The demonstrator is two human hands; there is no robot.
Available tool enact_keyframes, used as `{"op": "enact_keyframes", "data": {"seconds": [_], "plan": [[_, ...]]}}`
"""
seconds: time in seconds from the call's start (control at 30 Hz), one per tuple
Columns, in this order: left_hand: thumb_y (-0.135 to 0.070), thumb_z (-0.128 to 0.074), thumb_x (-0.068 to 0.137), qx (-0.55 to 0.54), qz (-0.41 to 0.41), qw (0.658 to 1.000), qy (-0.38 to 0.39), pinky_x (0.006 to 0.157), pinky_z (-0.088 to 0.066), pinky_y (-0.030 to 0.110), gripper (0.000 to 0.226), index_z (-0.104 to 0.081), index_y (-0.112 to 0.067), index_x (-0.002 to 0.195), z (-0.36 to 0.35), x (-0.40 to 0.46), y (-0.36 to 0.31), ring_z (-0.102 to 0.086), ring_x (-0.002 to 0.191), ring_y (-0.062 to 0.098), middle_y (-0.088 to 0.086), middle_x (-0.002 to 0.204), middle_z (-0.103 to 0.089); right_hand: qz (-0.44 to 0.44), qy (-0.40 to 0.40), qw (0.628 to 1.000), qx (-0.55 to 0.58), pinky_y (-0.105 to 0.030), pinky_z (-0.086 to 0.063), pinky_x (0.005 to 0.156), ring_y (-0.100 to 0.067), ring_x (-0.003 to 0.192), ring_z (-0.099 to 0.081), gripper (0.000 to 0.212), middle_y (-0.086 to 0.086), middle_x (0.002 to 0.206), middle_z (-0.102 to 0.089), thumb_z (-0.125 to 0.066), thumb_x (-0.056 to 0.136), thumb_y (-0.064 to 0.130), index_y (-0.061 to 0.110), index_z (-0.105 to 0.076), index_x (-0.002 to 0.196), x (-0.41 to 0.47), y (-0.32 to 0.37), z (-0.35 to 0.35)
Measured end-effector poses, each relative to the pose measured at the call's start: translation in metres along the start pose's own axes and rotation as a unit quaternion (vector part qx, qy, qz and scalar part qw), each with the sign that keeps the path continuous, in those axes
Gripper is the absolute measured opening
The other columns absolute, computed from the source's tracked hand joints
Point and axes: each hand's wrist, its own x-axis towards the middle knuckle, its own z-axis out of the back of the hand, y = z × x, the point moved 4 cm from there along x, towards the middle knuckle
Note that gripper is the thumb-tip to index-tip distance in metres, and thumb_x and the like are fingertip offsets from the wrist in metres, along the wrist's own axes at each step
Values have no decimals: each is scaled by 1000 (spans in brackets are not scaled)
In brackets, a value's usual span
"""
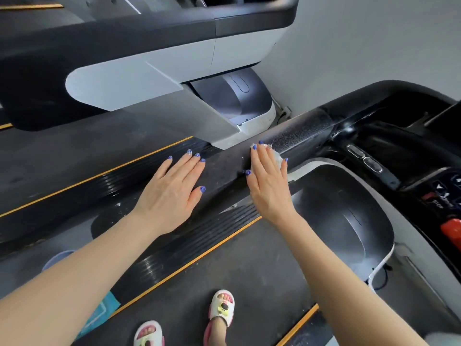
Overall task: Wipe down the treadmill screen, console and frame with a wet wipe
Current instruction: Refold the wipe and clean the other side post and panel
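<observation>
A dark speckled handrail (pixel 301 132) of the treadmill frame runs diagonally across the middle of the view. My right hand (pixel 268 181) lies flat on it with straight fingers, pressing a white wet wipe (pixel 279 157) against the rail; only the wipe's edge shows past my fingers. My left hand (pixel 172 191) rests flat on the same rail a little to the left, fingers straight, holding nothing. The console (pixel 389 168) with buttons and a red stop key (pixel 452 232) sits at the right.
A second treadmill (pixel 149 78) with grey and black housing stands to the left and above. The running belt (pixel 237 283) with orange stripes lies below, and my feet in slippers (pixel 220 308) stand on it. A white wall (pixel 374 46) is behind.
</observation>
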Motion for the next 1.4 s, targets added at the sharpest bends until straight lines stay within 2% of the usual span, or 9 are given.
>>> {"op": "enact_keyframes", "data": {"seconds": [0.13,0.27,0.4,0.5,0.63,0.9,1.13,1.27,1.4], "plan": [[-40,-24,103,-2,10,1000,5,117,-35,50,62,-41,-5,151,-5,-7,5,-35,147,27,13,156,-42,42,-84,995,-37,-61,-17,117,-28,143,-35,49,-5,152,-45,-34,103,28,9,-50,145,8,-2,4],[-39,-24,103,-8,8,1000,1,118,-34,49,62,-39,-6,153,-8,-6,6,-35,148,25,12,157,-40,19,4,997,-72,-60,-6,120,-23,147,-30,56,-3,153,-43,-18,102,34,11,-52,140,56,0,3],[-39,-25,103,-18,11,1000,-3,118,-35,49,61,-40,-7,152,-8,-6,7,-35,148,25,12,157,-41,-48,108,982,-145,-59,2,121,-27,124,-54,61,-7,120,-68,-13,107,38,17,-70,98,112,1,10],[-38,-25,103,-23,12,1000,-7,117,-36,50,60,-41,-6,152,-8,-6,6,-36,147,26,12,156,-42,-89,138,969,-183,-57,4,122,-32,126,-52,67,-14,125,-65,-9,106,43,15,-70,115,124,-1,6],[-38,-25,103,-26,13,999,-13,116,-36,50,60,-42,-6,151,-8,-7,5,-38,146,27,13,155,-43,-94,53,984,-138,-58,0,121,-26,153,-12,60,-17,164,-19,-16,106,41,8,-33,153,98,8,-3],[-37,-25,102,-29,10,999,-18,116,-38,50,61,-43,-5,150,-5,-6,4,-39,145,28,14,154,-44,-58,22,998,-24,-52,1,122,-26,155,0,72,-9,168,-1,-10,98,46,10,-8,160,-13,52,-20],[-37,-26,102,-30,5,999,-23,117,-36,49,61,-43,-4,150,-6,-6,6,-39,145,28,15,154,-45,-21,18,997,-72,-58,-5,120,-22,152,-15,59,-4,162,-27,-18,101,39,12,-37,150,31,40,-8],[-39,-25,102,-36,-8,999,-18,118,-34,49,62,-44,-4,149,-5,-10,9,-37,147,28,14,154,-44,-54,38,996,-63,-58,1,121,-19,148,-23,43,-2,148,-45,-23,105,33,15,-58,122,68,39,-3],[-38,-27,101,-40,-20,999,-27,118,-33,50,61,-46,-3,148,2,-25,12,-36,147,28,13,154,-46,-68,42,995,-60,-59,4,121,-21,153,-11,46,-3,160,-30,-21,105,34,18,-43,142,60,41,-8]]}}
